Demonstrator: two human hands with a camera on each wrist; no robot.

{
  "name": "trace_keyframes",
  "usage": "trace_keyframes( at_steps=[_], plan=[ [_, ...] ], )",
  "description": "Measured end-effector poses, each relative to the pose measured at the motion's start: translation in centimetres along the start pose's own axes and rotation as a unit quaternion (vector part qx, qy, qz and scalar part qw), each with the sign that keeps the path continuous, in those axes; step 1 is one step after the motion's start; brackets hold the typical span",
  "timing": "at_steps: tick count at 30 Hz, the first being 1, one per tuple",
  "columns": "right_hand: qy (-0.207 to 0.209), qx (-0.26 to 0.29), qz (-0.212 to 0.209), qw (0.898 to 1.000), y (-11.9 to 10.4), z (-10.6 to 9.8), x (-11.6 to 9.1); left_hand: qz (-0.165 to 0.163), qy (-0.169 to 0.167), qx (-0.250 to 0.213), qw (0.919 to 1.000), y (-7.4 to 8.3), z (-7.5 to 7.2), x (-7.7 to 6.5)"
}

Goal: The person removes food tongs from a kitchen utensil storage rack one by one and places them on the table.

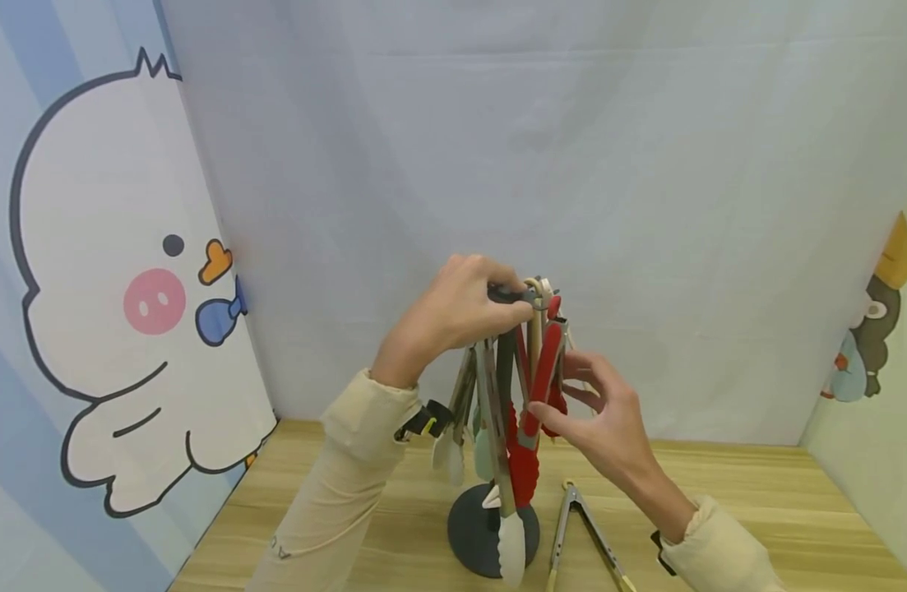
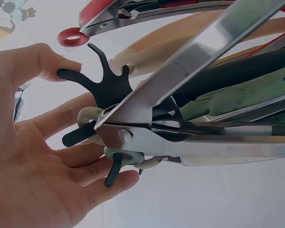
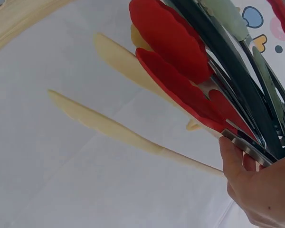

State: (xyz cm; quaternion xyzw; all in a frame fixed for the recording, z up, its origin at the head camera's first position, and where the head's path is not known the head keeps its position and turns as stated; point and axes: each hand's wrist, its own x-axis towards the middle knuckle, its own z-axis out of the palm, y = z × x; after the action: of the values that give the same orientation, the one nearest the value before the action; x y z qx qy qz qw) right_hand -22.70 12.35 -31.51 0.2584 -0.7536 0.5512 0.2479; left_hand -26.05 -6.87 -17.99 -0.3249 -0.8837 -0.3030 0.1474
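Observation:
A dark stand with a round base (image 1: 474,538) carries several tongs hanging from its hooked top (image 2: 109,92). My left hand (image 1: 464,304) holds that top, its thumb on one prong and fingers behind the hooks. A pair of red tongs (image 1: 545,370) is gripped by my right hand (image 1: 607,415), thumb in front and fingers behind. Their scalloped red tips (image 3: 180,95) point downward on the stand's right side. In the left wrist view the red hanging ring (image 2: 72,37) is apart from the prongs. White-tipped tongs (image 1: 511,547) hang at the front, with green tongs (image 2: 247,95) among the others.
Another pair of tongs (image 1: 571,501) lies spread on the wooden tabletop (image 1: 719,510), right of the base. Behind the stand hangs a pale cloth backdrop (image 1: 571,164). A panel with a cartoon duck (image 1: 105,205) stands at the left.

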Motion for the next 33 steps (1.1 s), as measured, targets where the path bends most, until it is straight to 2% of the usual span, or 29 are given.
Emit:
trace_keyframes(
  at_steps=[9,22,33],
  plan=[
    [0.002,-0.006,-0.014,1.0,-0.9,-0.6,0.0,-0.013,0.005,0.042,0.999,0.7,0.2,-0.1],
    [0.008,-0.017,-0.029,0.999,-1.9,-2.0,-0.2,-0.009,0.024,0.1,0.9947,1.1,0.7,0.0],
    [0.027,-0.025,-0.025,0.999,-2.1,-3.2,-0.7,0.0,0.073,0.184,0.9802,1.4,2.0,0.4]
  ],
)
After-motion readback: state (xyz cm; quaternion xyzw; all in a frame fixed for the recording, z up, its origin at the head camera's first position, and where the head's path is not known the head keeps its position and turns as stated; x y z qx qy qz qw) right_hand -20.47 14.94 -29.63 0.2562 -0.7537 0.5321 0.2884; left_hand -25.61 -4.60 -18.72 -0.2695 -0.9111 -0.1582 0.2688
